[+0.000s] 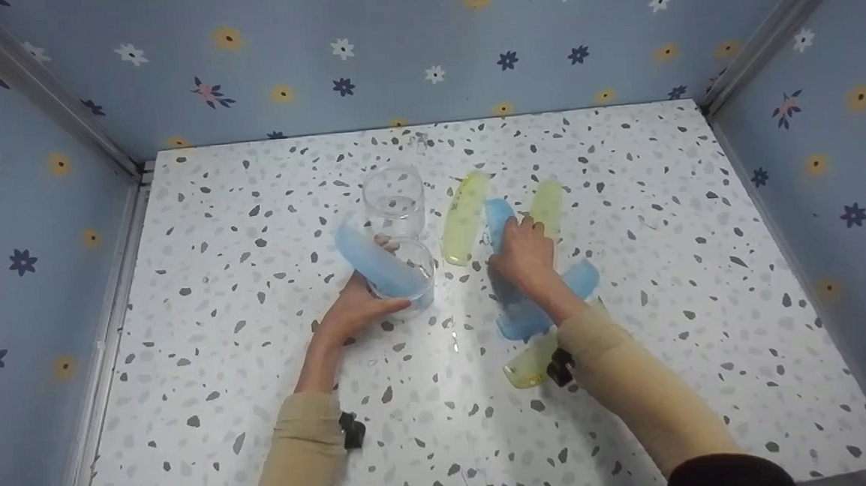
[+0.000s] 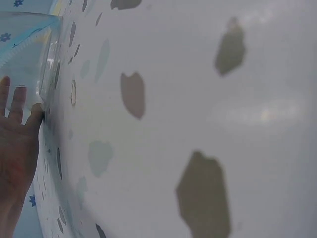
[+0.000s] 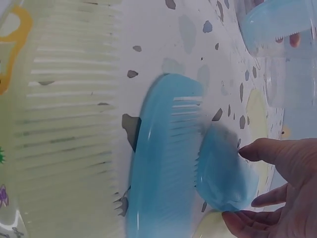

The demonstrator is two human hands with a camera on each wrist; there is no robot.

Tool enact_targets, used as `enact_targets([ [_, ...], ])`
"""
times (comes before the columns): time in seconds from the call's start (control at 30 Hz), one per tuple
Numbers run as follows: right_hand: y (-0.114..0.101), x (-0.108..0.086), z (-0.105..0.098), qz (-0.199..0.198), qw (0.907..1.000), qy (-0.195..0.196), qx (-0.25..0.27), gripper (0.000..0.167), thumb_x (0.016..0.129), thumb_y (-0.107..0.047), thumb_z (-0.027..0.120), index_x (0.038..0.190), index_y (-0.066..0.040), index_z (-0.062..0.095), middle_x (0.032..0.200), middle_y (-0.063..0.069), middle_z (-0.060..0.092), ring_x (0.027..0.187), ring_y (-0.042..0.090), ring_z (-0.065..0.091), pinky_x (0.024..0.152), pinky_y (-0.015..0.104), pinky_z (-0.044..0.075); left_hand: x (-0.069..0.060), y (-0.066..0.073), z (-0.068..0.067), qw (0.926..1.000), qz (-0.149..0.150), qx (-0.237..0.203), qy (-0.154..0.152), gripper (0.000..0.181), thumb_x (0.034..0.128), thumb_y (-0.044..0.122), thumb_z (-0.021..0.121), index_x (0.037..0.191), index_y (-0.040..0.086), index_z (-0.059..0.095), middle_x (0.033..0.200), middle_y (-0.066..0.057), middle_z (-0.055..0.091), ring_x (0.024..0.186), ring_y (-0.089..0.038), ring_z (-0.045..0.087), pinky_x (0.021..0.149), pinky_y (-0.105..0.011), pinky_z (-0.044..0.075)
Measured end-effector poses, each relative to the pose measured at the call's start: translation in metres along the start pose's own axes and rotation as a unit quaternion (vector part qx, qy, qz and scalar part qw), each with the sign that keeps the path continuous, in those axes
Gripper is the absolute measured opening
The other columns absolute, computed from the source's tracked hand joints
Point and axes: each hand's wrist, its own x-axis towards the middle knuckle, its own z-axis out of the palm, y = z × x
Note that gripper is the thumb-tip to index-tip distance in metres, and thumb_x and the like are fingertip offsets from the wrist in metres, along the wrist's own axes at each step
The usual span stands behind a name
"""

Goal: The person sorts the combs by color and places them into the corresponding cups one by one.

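Upper centre, a clear rear cup [image 1: 394, 193] stands just behind the front cup [image 1: 423, 298]; yellow combs [image 1: 465, 218] lie right of centre, and the person's right forearm [image 1: 629, 370] partly hides a lower blue comb [image 1: 522, 322]. The left hand [image 1: 356, 308] grips the front cup, where a translucent blue comb [image 1: 378, 260] leans aslant. The right hand [image 1: 528, 256], fingers bent, pinches a glossy blue comb [image 1: 499, 213] at centre right.

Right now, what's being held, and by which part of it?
Left hand: the nearer clear cup, round its side wall. Right hand: at a blue comb; whether gripped, I cannot tell.
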Motion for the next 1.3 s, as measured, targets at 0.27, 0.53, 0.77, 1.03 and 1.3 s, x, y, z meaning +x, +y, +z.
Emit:
enact_targets([
  [0.27, -0.005, 0.000, -0.001, 0.008, 0.9999, -0.010, 0.010, 0.058, 0.086, -0.026, 0.074, 0.130, 0.007, 0.055, 0.124, 0.024, 0.056, 0.110, 0.040, 0.060, 0.091, 0.054, 0.058, -0.001, 0.001, 0.001, 0.9999, 0.004, 0.014, 0.007, 0.111, 0.0747, 0.013, 0.090, 0.163, 0.025, 0.023, 0.173, 0.007, 0.018, 0.160, -0.024, 0.021, 0.134, -0.048, 0.010],
  [0.53, -0.002, 0.005, -0.001, 0.024, 0.9988, -0.030, 0.030, 0.066, 0.082, -0.031, 0.077, 0.130, 0.006, 0.051, 0.125, 0.025, 0.053, 0.110, 0.041, 0.058, 0.094, 0.052, 0.056, -0.003, 0.001, 0.001, 0.9999, 0.003, 0.011, 0.005, 0.115, 0.0753, 0.015, 0.089, 0.164, 0.028, 0.018, 0.170, 0.007, 0.026, 0.158, -0.025, 0.027, 0.134, -0.050, 0.011],
  [0.77, 0.000, 0.007, -0.003, 0.032, 0.9972, -0.033, 0.059, 0.075, 0.077, -0.037, 0.080, 0.130, 0.008, 0.052, 0.126, 0.025, 0.052, 0.108, 0.040, 0.059, 0.094, 0.052, 0.056, -0.002, 0.002, 0.000, 0.9999, 0.005, 0.009, 0.007, 0.109, 0.0748, 0.014, 0.089, 0.162, 0.027, 0.025, 0.172, 0.008, 0.020, 0.159, -0.024, 0.023, 0.134, -0.050, 0.010],
  [1.03, 0.005, 0.011, -0.008, 0.065, 0.9908, -0.053, 0.107, 0.081, 0.076, -0.039, 0.082, 0.136, 0.005, 0.051, 0.124, 0.021, 0.054, 0.106, 0.036, 0.057, 0.096, 0.050, 0.054, -0.001, 0.004, 0.001, 0.9996, 0.009, 0.026, 0.010, 0.107, 0.0754, 0.014, 0.089, 0.161, 0.027, 0.026, 0.173, 0.005, 0.019, 0.160, -0.024, 0.020, 0.134, -0.050, 0.008],
  [1.3, 0.012, 0.011, -0.016, 0.067, 0.9802, -0.069, 0.173, 0.072, 0.080, -0.038, 0.081, 0.133, 0.004, 0.055, 0.113, 0.018, 0.058, 0.097, 0.032, 0.057, 0.088, 0.045, 0.054, -0.002, 0.003, 0.000, 0.9999, 0.006, 0.013, 0.005, 0.113, 0.0751, 0.016, 0.089, 0.164, 0.027, 0.020, 0.172, 0.006, 0.023, 0.160, -0.024, 0.022, 0.134, -0.050, 0.010],
])
